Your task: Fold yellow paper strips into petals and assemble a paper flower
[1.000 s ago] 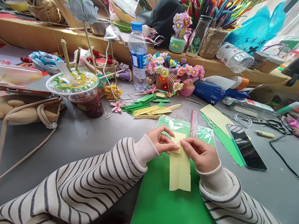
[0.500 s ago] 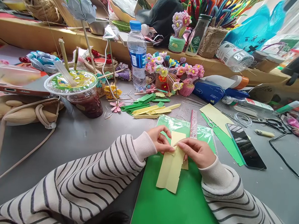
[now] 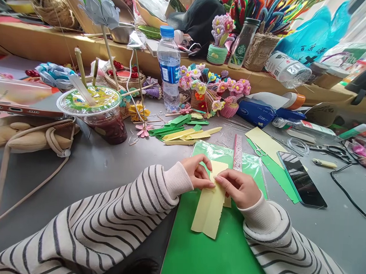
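Ok I see the yellow paper (image 3: 208, 217) swung leftward, left hand (image 3: 196, 172) and right hand (image 3: 243, 189) both pinching it toward the green mat (image 3: 216, 261)'s far edge, probably mid-fold

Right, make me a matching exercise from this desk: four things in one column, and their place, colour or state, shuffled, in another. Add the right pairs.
Things
1. creased yellow paper
2. ruler
3. black-screened phone
4. plastic cup

Place, colour or state
A. dark red inside
B. lying to the right of the right hand
C. pinched in the fingers of the left hand and the right hand
D. long, straight and mostly pink

Right pairs: 1-C, 2-D, 3-B, 4-A
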`<control>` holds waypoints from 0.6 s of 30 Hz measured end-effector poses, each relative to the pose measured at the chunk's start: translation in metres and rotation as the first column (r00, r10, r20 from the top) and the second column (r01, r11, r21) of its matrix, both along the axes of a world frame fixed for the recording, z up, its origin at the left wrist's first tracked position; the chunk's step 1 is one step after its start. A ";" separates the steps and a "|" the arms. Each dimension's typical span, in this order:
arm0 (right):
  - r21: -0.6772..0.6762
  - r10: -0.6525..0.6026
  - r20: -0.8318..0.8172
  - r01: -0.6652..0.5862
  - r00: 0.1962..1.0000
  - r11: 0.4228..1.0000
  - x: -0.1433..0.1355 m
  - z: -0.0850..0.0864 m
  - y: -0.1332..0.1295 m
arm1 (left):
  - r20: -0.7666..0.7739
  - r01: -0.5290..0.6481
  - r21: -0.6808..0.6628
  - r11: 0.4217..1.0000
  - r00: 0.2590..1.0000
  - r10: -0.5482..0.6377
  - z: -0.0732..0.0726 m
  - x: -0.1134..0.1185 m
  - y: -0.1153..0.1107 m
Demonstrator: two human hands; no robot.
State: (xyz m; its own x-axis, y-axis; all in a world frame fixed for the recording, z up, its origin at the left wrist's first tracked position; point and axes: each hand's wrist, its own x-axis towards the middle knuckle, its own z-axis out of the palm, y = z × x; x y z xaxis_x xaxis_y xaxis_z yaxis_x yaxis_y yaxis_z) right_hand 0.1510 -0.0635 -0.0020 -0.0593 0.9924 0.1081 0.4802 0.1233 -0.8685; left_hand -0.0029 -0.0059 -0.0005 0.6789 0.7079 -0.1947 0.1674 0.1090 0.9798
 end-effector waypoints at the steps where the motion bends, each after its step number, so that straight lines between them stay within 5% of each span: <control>1: -0.008 0.000 -0.008 0.000 1.000 1.000 0.000 0.000 0.000 | -0.006 0.008 0.008 1.000 1.000 -0.008 0.000 0.000 0.000; 7: -0.069 -0.002 -0.069 -0.003 0.998 0.998 -0.001 -0.002 0.000 | -0.035 0.077 0.034 0.996 0.997 -0.075 0.001 -0.003 0.001; 18: -0.138 -0.004 -0.158 -0.018 0.987 0.990 0.000 0.000 -0.001 | -0.005 0.022 -0.051 0.998 1.000 -0.022 -0.001 -0.001 0.001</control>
State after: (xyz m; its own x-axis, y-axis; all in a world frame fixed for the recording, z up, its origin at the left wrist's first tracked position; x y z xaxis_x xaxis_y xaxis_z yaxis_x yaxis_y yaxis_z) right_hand 0.1509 -0.0643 -0.0022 -0.0597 0.9980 -0.0219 0.3356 -0.0006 -0.9420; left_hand -0.0039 -0.0053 -0.0013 0.6927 0.6821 -0.2344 0.1761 0.1551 0.9721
